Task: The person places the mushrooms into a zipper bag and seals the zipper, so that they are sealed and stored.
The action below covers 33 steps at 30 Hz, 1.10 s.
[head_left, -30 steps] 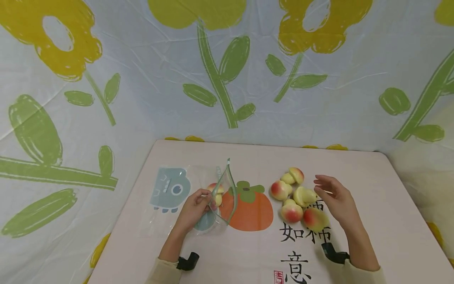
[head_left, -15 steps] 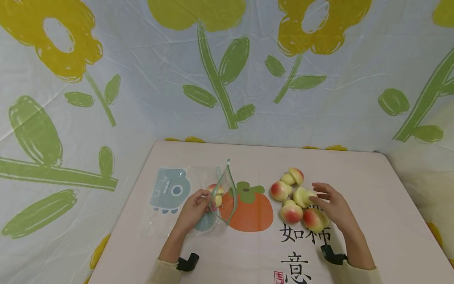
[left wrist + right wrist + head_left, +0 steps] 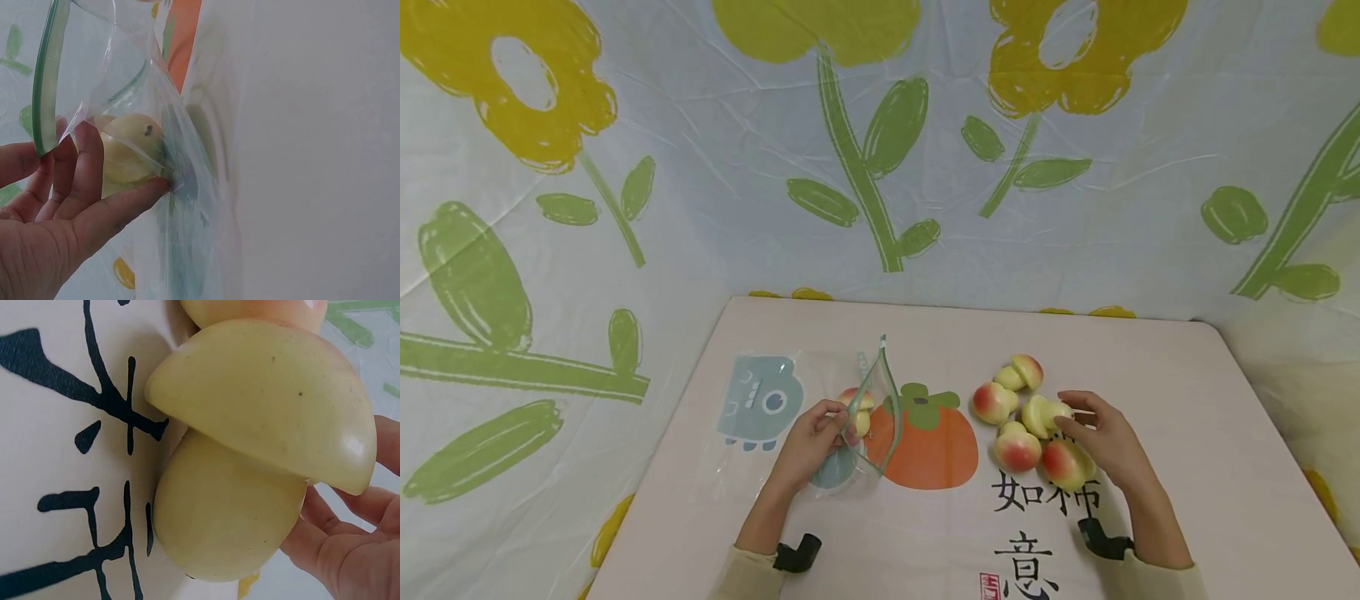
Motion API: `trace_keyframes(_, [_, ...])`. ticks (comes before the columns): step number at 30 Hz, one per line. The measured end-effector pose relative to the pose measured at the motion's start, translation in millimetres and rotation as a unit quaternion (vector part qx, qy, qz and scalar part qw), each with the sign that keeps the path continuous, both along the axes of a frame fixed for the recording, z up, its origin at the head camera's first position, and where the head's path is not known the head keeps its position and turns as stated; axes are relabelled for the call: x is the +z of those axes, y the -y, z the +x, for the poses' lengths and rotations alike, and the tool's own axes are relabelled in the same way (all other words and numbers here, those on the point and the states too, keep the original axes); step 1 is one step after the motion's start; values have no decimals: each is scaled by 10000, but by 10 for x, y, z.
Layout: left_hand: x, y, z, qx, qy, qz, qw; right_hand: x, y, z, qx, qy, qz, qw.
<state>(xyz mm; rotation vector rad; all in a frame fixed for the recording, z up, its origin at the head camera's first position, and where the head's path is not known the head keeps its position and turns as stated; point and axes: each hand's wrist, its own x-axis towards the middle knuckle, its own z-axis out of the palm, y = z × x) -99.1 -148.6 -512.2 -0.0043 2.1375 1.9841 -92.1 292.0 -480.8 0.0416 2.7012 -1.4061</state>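
Observation:
My left hand (image 3: 811, 446) pinches the edge of a clear zip bag (image 3: 765, 398) printed with a blue cartoon figure. The bag's green-edged mouth gapes toward the right. Inside lies at least one yellow-and-red toy mushroom (image 3: 862, 421), blurred by the plastic. To the right, several more mushrooms sit clustered on the table. My right hand (image 3: 1108, 437) has its thumb and fingers on either side of the stem of one mushroom (image 3: 1037, 415), which rests on the table. A nearer mushroom (image 3: 250, 406) fills the right wrist view and hides part of that hand.
Other mushrooms (image 3: 1017, 447) (image 3: 995, 402) (image 3: 1019, 372) lie left of my right hand, and one (image 3: 1067, 464) lies just below it. The pale table mat (image 3: 895, 533) bears a printed persimmon (image 3: 932, 450) and black characters (image 3: 1026, 567). A flower-patterned sheet (image 3: 700, 167) stands behind the table.
My right hand has moved slightly left and down, bringing its fingers to the mushroom's stem. The lower right mushroom has shifted a little. My left hand and the bag stay still.

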Motion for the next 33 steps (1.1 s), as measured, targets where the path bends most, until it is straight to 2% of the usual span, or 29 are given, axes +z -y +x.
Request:
trace_keyframes(10, [19,-11,-6,44,6,-44,10000,8,-9,3,-53,-93,24,9999])
trace_keyframes(12, [23,-15,-4,53,-13,-45,10000,15,-24,1,-68,-71,-18,9999])
trace_keyframes(13, [65,-27,7,63,-8,-66,10000,24,-31,1,-87,-54,-43,9999])
trace_keyframes(16, [60,-29,3,72,-41,-89,9999,70,-41,11,-139,-58,-162,9998])
trace_keyframes(19, [52,-28,0,83,-43,-109,9999,120,-33,30,-200,-143,-297,9993])
trace_keyframes(20, [11,-17,-10,75,-51,-100,9999,132,-29,37,-214,-183,-335,9990])
trace_keyframes(33, [7,-3,17,94,-5,-113,9999,140,54,46,-285,-644,-735,9948])
